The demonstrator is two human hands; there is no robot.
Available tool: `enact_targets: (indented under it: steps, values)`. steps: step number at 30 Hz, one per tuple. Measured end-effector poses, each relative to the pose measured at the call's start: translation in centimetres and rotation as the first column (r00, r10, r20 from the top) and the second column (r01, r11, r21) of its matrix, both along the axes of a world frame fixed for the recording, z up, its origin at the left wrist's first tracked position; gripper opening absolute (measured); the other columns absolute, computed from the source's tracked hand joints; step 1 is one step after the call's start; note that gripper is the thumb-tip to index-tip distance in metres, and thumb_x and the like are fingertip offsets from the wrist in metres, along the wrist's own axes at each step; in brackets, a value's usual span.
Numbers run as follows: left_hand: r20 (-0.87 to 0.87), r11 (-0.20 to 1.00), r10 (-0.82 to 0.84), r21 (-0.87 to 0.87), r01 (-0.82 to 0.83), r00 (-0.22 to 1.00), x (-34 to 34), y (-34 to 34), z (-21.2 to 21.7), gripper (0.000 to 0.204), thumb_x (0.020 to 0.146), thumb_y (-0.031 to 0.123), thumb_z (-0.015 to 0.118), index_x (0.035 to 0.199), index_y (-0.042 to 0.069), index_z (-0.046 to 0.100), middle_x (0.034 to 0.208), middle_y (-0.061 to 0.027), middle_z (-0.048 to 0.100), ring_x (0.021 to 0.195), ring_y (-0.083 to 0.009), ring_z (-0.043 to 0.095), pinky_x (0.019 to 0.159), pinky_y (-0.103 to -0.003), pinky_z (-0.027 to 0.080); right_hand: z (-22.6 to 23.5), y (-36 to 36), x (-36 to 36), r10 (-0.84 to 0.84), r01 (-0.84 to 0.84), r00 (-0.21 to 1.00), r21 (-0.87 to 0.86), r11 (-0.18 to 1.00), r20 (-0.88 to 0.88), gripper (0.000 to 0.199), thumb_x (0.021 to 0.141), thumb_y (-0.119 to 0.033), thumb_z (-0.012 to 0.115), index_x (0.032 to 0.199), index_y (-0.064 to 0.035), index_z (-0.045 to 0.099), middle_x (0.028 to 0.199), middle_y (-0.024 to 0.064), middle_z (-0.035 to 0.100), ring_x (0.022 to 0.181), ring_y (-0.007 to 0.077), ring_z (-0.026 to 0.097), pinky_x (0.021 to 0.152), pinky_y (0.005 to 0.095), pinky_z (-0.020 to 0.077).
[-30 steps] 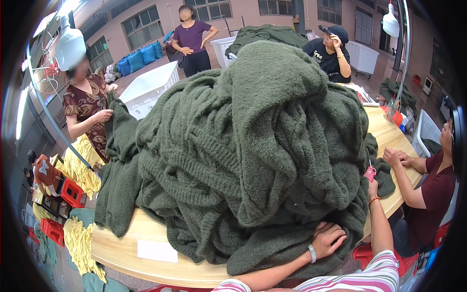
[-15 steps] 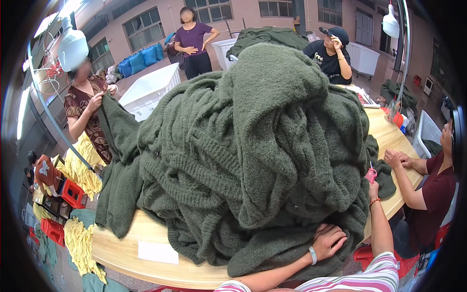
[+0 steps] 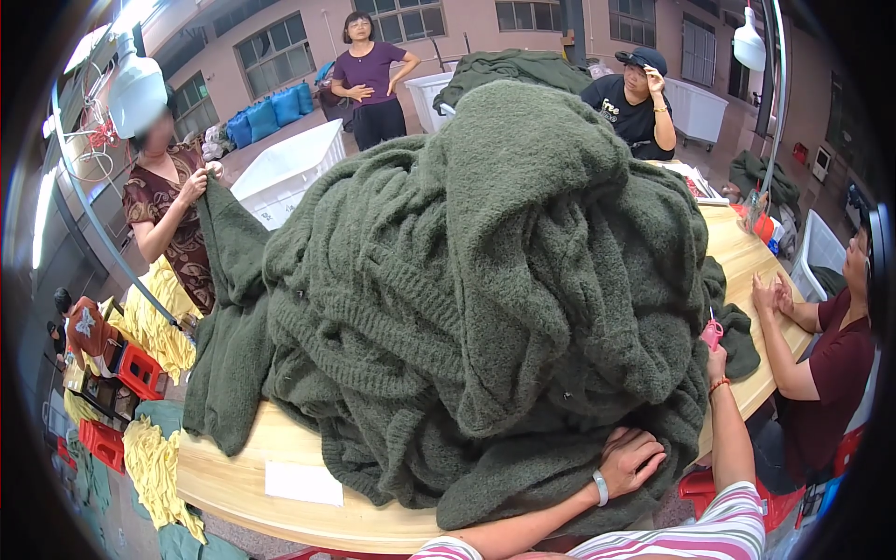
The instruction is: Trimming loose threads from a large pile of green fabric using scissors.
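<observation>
Head view: green knit pile fills mid-frame, both hands at its lower right.
Left hand, lower right of frame, lies back-up on the pile's near fold, fingers bent; cannot tell whether it grips cloth. Right hand, further right and higher, is closed round pink scissors, tips upward, just beside the pile's right edge. Hands well apart; the bulk of the pile lies above and left of the left hand, and left of the right. Pile rests on a wooden table; white paper lies on the table, lower left.
</observation>
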State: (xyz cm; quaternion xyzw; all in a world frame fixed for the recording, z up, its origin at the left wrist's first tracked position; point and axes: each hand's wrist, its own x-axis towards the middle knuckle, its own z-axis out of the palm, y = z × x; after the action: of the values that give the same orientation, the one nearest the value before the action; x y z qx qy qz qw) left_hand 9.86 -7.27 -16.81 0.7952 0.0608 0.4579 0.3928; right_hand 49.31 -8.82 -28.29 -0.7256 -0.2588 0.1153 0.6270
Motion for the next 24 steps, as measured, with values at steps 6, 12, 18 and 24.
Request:
enact_targets:
  steps: [6, 12, 18, 24]
  values:
    - [0.032, 1.0, -0.006, -0.012, 0.006, 0.999, 0.0, -0.1, 0.4, 0.009, 0.076, 0.012, 0.065, 0.082, 0.007, 0.06, 0.078, -0.0046, 0.055, 0.074, -0.0218, 0.055, 0.071, -0.033, 0.038, 0.2, -0.2, -0.1, 0.034, -0.034, 0.999, 0.017, 0.999, -0.037, 0.025, 0.083, -0.025, 0.068, 0.091, -0.0006, 0.065, 0.08, -0.0011, 0.061, 0.071, 0.0072, 0.053, 0.065, 0.0248, 0.0456]
    - [0.039, 1.0, 0.002, -0.019, -0.002, 0.999, 0.0, -0.1, 0.2, 0.009, 0.076, 0.012, 0.064, 0.082, 0.007, 0.06, 0.078, -0.0046, 0.056, 0.074, -0.0222, 0.055, 0.071, -0.034, 0.038, 0.8, 0.0, -0.8, 0.06, -0.06, 0.997, 0.013, 0.998, -0.048, 0.023, 0.085, -0.022, 0.063, 0.095, -0.0011, 0.063, 0.086, 0.0002, 0.062, 0.074, 0.0087, 0.057, 0.067, 0.0248, 0.0474]
    - [0.049, 1.0, -0.005, -0.02, 0.006, 0.999, 0.0, 0.0, 0.3, 0.008, 0.077, 0.012, 0.064, 0.082, 0.007, 0.059, 0.077, -0.0047, 0.055, 0.073, -0.0224, 0.055, 0.071, -0.034, 0.038, 1.0, -0.1, -0.2, 0.074, -0.076, 0.996, -0.032, 0.997, -0.056, 0.026, 0.088, -0.023, 0.06, 0.099, -0.0004, 0.062, 0.09, 0.0007, 0.062, 0.079, 0.0086, 0.056, 0.071, 0.0246, 0.0463]
    - [0.026, 1.0, 0.0, -0.009, 0.0, 1.0, 0.1, -0.2, -0.3, 0.012, 0.076, 0.013, 0.067, 0.085, 0.007, 0.061, 0.081, -0.0034, 0.058, 0.076, -0.0208, 0.057, 0.072, -0.033, 0.039, 1.1, 0.1, -0.4, 0.097, -0.1, 0.994, -0.061, 0.993, -0.048, 0.029, 0.09, -0.025, 0.057, 0.104, 0.0003, 0.06, 0.094, 0.0011, 0.063, 0.083, 0.0085, 0.055, 0.075, 0.0245, 0.0453]
